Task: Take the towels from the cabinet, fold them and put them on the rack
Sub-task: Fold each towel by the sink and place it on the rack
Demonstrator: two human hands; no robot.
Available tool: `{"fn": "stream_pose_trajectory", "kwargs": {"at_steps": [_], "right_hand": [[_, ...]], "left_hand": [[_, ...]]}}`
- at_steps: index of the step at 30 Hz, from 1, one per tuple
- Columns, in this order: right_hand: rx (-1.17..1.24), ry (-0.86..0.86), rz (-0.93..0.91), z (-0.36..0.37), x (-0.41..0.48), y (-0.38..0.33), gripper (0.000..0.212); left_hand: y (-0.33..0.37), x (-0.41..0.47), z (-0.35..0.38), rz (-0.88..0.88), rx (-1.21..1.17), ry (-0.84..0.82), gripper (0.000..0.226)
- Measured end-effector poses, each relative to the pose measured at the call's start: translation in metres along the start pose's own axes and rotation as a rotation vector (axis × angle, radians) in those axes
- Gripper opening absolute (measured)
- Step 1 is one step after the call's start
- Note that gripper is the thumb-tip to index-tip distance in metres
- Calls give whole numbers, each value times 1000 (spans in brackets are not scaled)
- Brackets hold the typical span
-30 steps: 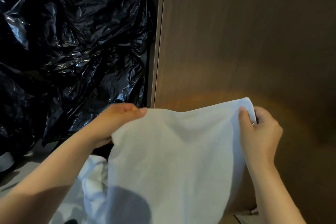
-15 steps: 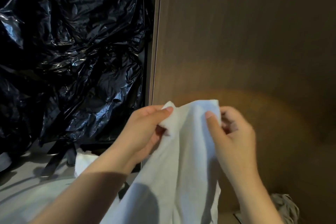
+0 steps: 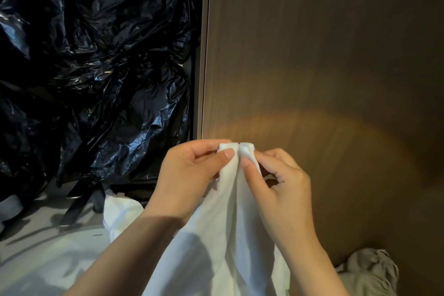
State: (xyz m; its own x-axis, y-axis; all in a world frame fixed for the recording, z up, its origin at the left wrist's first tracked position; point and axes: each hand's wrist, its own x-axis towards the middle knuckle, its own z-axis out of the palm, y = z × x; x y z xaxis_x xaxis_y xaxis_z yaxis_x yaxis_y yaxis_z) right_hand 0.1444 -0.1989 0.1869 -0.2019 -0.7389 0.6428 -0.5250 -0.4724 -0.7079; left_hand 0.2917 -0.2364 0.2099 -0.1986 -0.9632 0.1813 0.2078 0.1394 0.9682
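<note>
White towel hanging in front of the person, its two top corners touching side by side. Left hand pinches one corner between thumb and forefinger; right hand pinches the other in the same way. Beyond: crumpled white cloth at lower left, grey cloth at lower right. Farthest: black plastic sheeting on the left, brown wood-grain panel on the right.
</note>
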Motion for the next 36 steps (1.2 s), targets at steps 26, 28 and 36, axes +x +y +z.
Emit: {"fn": "stream_pose_trajectory", "kwargs": {"at_steps": [26,28,36], "right_hand": [[190,-243,159,-2,19,0,40],[177,-230,159,-1,19,-2,41],[210,-400,127,-9,21,-8,18]], "left_hand": [[-11,-24,-10,88,24,92,31],[-9,-24,-10,92,4,67,34],[-9,-21,-15,182,146,172,15]]}}
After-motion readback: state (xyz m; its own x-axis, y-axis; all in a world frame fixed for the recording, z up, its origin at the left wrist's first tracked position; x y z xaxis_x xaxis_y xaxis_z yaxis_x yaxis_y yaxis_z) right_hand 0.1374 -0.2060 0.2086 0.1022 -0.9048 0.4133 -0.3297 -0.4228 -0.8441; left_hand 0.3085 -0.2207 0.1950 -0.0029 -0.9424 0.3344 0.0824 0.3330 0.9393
